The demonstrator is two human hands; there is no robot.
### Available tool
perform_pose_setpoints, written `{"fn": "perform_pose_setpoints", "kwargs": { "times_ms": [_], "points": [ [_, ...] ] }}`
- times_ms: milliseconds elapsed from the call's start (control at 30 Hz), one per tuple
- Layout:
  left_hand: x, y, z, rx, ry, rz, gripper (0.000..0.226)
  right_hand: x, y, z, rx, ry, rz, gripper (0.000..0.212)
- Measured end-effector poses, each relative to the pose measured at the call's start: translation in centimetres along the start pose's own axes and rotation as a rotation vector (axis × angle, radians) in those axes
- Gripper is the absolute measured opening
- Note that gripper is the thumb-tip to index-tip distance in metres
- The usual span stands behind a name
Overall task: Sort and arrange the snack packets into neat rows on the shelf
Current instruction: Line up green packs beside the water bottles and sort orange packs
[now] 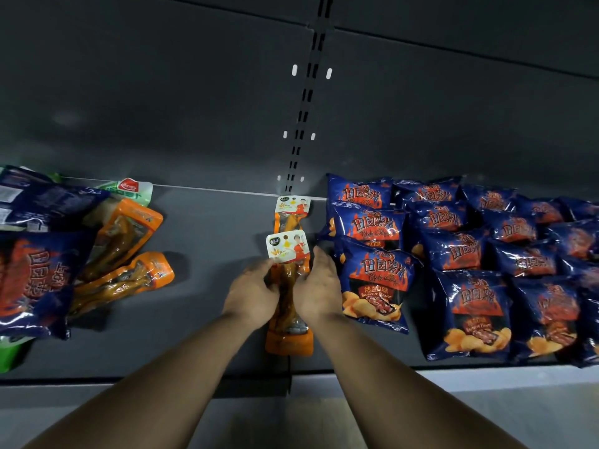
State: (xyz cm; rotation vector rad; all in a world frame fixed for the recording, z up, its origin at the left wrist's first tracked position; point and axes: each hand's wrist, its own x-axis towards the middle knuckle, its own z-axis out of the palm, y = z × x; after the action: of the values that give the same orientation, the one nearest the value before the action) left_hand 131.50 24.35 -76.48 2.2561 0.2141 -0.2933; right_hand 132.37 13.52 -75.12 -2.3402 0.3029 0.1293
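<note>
The dark grey shelf (201, 222) carries blue chip bags (377, 280) in rows on the right. At centre, an orange packet (288, 332) lies with its long axis front to back, overlapping a second orange packet (291, 212) behind it. The left hand (251, 291) and right hand (319, 288) grip its two sides, equally near.

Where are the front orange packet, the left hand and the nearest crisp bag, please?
front orange packet (287, 246), head view, white label.
left hand (251, 294), head view, back of hand.
nearest crisp bag (377, 280), head view, front face.
</note>
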Motion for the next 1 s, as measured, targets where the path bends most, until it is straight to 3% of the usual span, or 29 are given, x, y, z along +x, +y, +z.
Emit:
{"fn": "perform_pose_setpoints", "kwargs": {
  "times_ms": [267, 433, 700, 833, 1000],
  "points": [
    [-0.5, -0.1, -0.9, -0.028, 0.068, 0.022, 0.042, -0.8, -1.1, -0.4, 0.055, 0.060, -0.063, 0.037],
    [-1.7, -1.4, -3.4, 0.029, 0.058, 0.004, 0.019, -1.3, -3.4, 1.2, 0.147, -0.112, -0.095, 0.016],
    [-3.3, -5.6, -8.5, 0.116, 0.181, -0.111, 0.022, -2.9, -5.4, 5.8, 0.088, -0.369, -0.085, 0.012],
    [-3.8, -7.4, -10.8, 0.207, 0.272, -0.132, 0.026, -3.5, -6.5, 8.2, 0.109, -0.432, -0.027, 0.016],
    [-4.6, -9.9, -12.4, 0.168, 0.285, -0.147, 0.022, -3.8, -9.4, 10.6, 0.366, -0.522, 0.179, 0.018]
  ]
}}
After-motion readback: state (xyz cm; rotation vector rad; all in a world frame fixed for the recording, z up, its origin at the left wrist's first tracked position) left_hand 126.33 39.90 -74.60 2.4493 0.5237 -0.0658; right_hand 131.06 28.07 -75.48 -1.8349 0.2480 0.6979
